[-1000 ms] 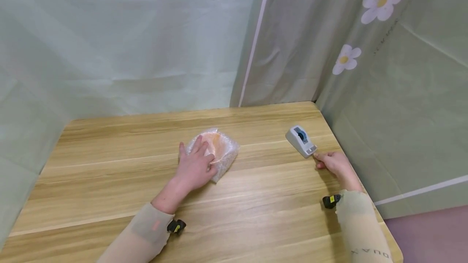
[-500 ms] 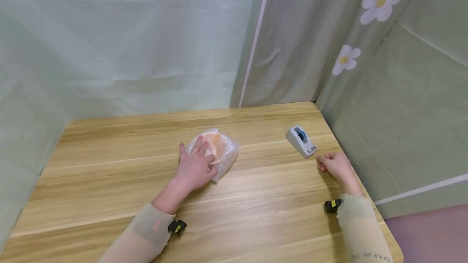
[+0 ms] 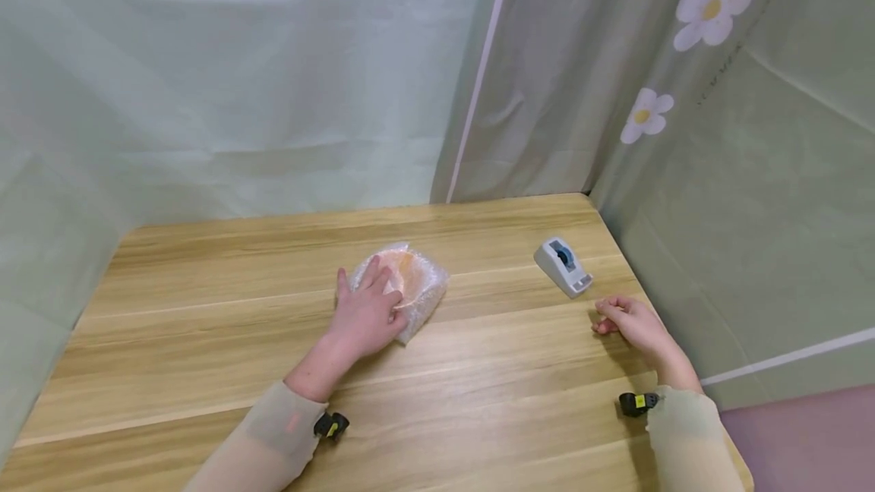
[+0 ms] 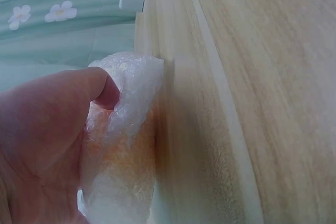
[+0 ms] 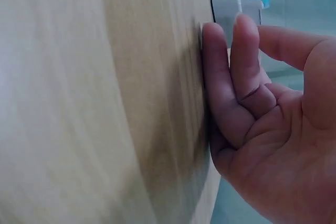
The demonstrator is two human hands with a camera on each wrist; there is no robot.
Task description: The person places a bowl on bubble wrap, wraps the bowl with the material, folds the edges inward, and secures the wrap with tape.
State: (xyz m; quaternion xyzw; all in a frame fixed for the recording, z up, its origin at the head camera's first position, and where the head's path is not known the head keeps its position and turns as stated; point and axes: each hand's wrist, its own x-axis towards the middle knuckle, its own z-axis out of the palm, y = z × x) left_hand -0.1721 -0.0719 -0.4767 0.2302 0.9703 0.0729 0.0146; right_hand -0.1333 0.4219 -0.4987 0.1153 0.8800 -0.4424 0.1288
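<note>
My left hand (image 3: 365,313) rests spread on a bubble-wrapped bundle (image 3: 424,296), which shows orange and pale pink through the clear wrap. In the left wrist view the thumb presses the side of the bubble wrap (image 4: 137,85). A grey-white tape dispenser (image 3: 562,268) with a blue core stands to the right on the table. Just in front of its cutting end is my right hand (image 3: 639,329), thumb and a finger brought together and the other fingers bent. In the right wrist view the fingers (image 5: 218,72) lie close to the tabletop. Whether clear tape is between the fingertips cannot be made out.
The wooden table (image 3: 225,340) runs back to a pale green curtain (image 3: 287,97). A side curtain with white flowers (image 3: 714,10) hangs close by the table's right edge. Black cameras (image 3: 331,426) are strapped at both wrists.
My right hand has drawn away from the dispenser's cutting end, toward me and slightly right. The left hand stays on the bundle; the dispenser has not moved.
</note>
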